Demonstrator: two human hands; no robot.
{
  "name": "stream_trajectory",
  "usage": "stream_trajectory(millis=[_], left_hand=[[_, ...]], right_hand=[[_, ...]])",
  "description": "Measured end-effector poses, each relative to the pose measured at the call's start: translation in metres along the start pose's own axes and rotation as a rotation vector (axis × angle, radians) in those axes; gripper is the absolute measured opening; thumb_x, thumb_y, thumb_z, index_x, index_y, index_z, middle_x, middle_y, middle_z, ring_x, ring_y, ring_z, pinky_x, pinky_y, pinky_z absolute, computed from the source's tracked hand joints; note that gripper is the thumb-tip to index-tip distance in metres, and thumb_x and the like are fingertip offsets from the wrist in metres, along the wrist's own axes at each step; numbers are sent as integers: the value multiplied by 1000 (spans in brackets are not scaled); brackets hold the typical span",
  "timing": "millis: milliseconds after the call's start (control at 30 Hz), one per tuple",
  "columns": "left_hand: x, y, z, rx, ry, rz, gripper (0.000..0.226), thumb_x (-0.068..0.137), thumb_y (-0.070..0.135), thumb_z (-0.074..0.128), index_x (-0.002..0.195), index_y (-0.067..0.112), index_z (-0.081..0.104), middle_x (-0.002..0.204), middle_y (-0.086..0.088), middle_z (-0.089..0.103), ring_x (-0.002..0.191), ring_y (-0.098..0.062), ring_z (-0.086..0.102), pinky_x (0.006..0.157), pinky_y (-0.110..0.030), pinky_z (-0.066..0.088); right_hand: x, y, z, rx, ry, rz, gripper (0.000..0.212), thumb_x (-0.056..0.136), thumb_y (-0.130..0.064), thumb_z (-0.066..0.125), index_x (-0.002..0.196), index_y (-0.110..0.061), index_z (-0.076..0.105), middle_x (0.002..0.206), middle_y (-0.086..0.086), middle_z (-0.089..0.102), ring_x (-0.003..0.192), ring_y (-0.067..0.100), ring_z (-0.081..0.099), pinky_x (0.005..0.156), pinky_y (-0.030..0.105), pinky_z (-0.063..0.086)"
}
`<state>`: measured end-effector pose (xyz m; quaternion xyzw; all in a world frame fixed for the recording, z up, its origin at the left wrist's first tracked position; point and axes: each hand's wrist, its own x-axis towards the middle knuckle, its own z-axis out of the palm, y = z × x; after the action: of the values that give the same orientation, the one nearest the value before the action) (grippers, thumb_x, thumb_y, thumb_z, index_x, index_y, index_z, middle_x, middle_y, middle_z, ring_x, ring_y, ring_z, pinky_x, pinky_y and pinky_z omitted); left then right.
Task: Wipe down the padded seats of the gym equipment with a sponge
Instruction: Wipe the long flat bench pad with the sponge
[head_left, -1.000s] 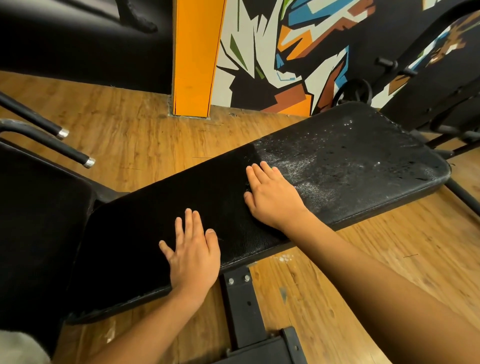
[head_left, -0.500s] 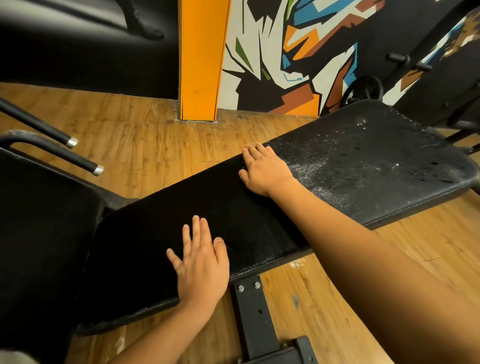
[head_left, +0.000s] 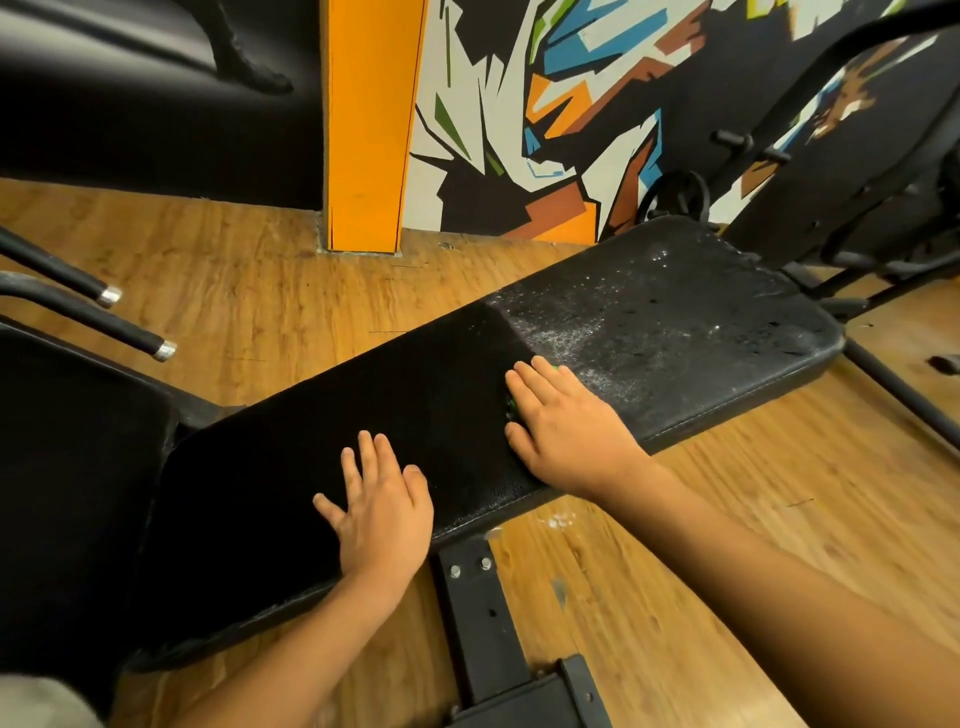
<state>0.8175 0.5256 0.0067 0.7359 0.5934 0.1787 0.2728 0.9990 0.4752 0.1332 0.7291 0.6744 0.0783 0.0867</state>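
Left hand (head_left: 382, 512) lies flat, fingers spread, near the front edge of the long black padded bench seat (head_left: 291, 483). Right hand (head_left: 563, 428) presses flat mid-seat over what appears to be a green sponge (head_left: 511, 402), mostly hidden.

From my seat, the bench pad (head_left: 395, 395) reads as black grained vinyl, matt and dark on the near half, greyish and flecked with pale wet speckles on the far half. Its support frame (head_left: 480, 623) looks like matt black painted metal with bright bolt heads, and the two black bars (head_left: 78, 312) at left end in shiny metal caps. The floor (head_left: 249, 291) is glossy wood-grain plank, scuffed and spotted with white marks near the bench.
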Motion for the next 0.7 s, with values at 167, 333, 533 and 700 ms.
stream_trajectory(millis=[167, 333, 533, 700], left_hand=[[1, 6, 1, -31, -2, -27, 64, 107, 44, 21, 162, 17, 4, 170, -3, -4, 156, -23, -9, 121, -61, -2], [1, 8, 5, 11, 44, -17, 66, 105, 48, 17, 162, 16, 4, 170, -5, -2, 156, -25, -7, 121, -60, 0], [-1, 7, 3, 18, 43, 2, 65, 106, 45, 20, 161, 14, 8, 170, -7, 2, 156, -27, -3, 121, -61, 3], [-2, 7, 4, 18, 40, 2, 65, 105, 46, 18, 161, 14, 6, 170, -6, 0, 156, -27, -4, 121, -60, 2]], right_hand=[[-16, -2, -1, -2, 13, -2, 65, 109, -43, 32, 162, -8, 18, 169, 12, 18, 157, 28, 7, 125, 36, -3], [-4, -2, 1, 8, 40, -3, 64, 108, -41, 32, 161, -6, 23, 166, 14, 25, 156, 31, 13, 126, 40, 3], [-4, -2, 3, 27, 48, -2, 64, 109, -40, 31, 161, -6, 19, 168, 14, 21, 157, 31, 10, 126, 40, 3], [-30, 3, 8, -3, 91, -23, 67, 105, -45, 21, 160, -7, 24, 165, 13, 28, 156, 30, 18, 123, 37, 3]])
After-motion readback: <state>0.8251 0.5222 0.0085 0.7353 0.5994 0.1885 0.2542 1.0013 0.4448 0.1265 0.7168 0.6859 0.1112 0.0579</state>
